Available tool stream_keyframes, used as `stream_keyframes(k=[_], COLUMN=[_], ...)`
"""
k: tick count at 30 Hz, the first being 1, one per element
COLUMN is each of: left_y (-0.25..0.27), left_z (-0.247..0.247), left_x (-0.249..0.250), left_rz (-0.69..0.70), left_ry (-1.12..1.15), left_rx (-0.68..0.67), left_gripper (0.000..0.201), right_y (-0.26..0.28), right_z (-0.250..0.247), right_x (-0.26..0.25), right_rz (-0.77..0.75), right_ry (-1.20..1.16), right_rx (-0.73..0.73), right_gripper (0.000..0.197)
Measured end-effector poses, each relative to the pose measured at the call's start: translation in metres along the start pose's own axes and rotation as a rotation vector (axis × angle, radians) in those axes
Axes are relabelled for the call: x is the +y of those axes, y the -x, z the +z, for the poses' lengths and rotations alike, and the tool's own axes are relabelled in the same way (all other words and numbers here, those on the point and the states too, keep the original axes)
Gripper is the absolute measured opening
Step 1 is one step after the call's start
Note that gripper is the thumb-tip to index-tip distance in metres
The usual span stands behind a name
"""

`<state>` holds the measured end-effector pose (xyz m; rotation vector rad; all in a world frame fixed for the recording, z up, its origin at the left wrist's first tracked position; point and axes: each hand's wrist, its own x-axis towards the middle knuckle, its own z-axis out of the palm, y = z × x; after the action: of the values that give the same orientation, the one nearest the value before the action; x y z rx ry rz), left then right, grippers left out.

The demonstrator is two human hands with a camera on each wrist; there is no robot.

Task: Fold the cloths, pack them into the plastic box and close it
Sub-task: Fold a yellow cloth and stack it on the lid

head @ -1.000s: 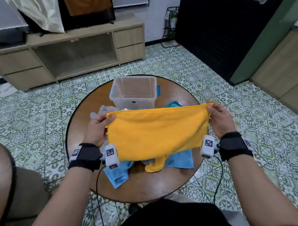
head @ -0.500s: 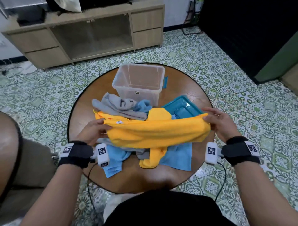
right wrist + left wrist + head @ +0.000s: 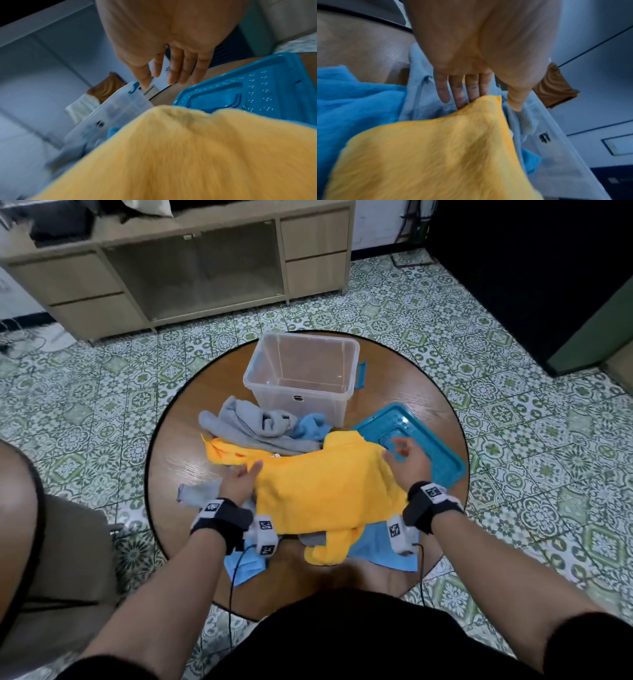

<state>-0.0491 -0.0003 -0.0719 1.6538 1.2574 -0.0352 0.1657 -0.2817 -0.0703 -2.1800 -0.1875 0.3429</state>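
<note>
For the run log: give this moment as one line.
stage: folding | yellow cloth: laid on pile | left hand: open beside it | right hand: open above | plastic box: empty | lid: off

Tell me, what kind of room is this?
Probably a living room in a home: a low wooden media cabinet along the wall, patterned green floor tiles, and a small round wooden table heaped with cloths.

No words or numbers can be read; the wristbands (image 3: 219,513) carry only black-and-white square code markers.
</note>
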Motion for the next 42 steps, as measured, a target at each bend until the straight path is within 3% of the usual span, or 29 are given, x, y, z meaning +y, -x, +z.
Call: stream_keyframes(k=[3, 4, 7, 9, 11, 13, 16, 18, 20, 22, 28, 33, 35, 37, 39, 42], left_y=[0.002, 0.005, 0.017, 0.022, 0.021, 0.019, 0.02, 0.017, 0.017, 0.02, 0.03, 0.046, 0.057, 0.068, 0.078, 0.091], left_z=[0.015, 0.018, 0.026, 0.027, 0.022, 0.016, 0.01, 0.012, 0.015, 0.019, 0.009, -0.008, -0.003, 0.009, 0.026, 0.053], left_x=[-0.02, -0.024, -0.027, -0.026, -0.026, -0.026, -0.025, -0.034, -0.043, -0.05, -0.057, -0.022, -0.006, 0.01, 0.026, 0.042], left_rz=[-0.085, -0.088, 0.014, 0.071, 0.151, 0.212, 0.202, 0.144, 0.069, 0.027, 0.072, 0.188, 0.294, 0.377, 0.456, 0.497], left_ry=[-0.065, -0.05, -0.009, 0.025, 0.056, 0.064, 0.09, 0.093, 0.016, -0.062, -0.023, -0.075, -0.073, -0.028, 0.034, 0.195], left_rx=[-0.099, -0.095, 0.003, 0.033, 0.068, 0.149, 0.215, 0.151, 0.007, -0.074, 0.06, 0.15, 0.135, 0.103, 0.024, -0.254], left_gripper=[0.111, 0.108, 0.059, 0.058, 0.059, 0.052, 0.04, 0.038, 0.052, 0.059, 0.043, 0.036, 0.034, 0.033, 0.034, 0.042], right_y=[0.031, 0.04, 0.058, 0.06, 0.06, 0.061, 0.065, 0.069, 0.071, 0.071, 0.069, 0.087, 0.091, 0.094, 0.094, 0.085], right_z=[0.019, 0.024, 0.032, 0.034, 0.036, 0.04, 0.051, 0.063, 0.078, 0.085, 0.082, 0.088, 0.091, 0.092, 0.087, 0.081], right_x=[0.003, 0.005, 0.012, 0.017, 0.019, 0.015, 0.002, -0.006, -0.005, -0.005, -0.019, -0.03, -0.042, -0.06, -0.074, -0.069], right_rz=[-0.169, -0.172, -0.184, -0.185, -0.229, -0.37, -0.572, -0.545, -0.469, -0.454, -0.527, -0.59, -0.413, -0.08, 0.192, 0.392], right_ry=[0.127, 0.143, 0.155, 0.209, 0.288, 0.354, 0.496, 0.637, 0.784, 0.85, 0.789, 0.37, 0.077, -0.283, -0.514, -0.637], right_rx=[-0.059, -0.128, -0.361, -0.409, -0.388, -0.291, -0.207, -0.369, -0.534, -0.595, -0.611, -0.437, -0.469, -0.549, -0.583, -0.532], right_gripper=[0.012, 0.008, 0.01, 0.021, 0.028, 0.033, 0.043, 0.052, 0.057, 0.059, 0.061, 0.046, 0.032, 0.027, 0.039, 0.067])
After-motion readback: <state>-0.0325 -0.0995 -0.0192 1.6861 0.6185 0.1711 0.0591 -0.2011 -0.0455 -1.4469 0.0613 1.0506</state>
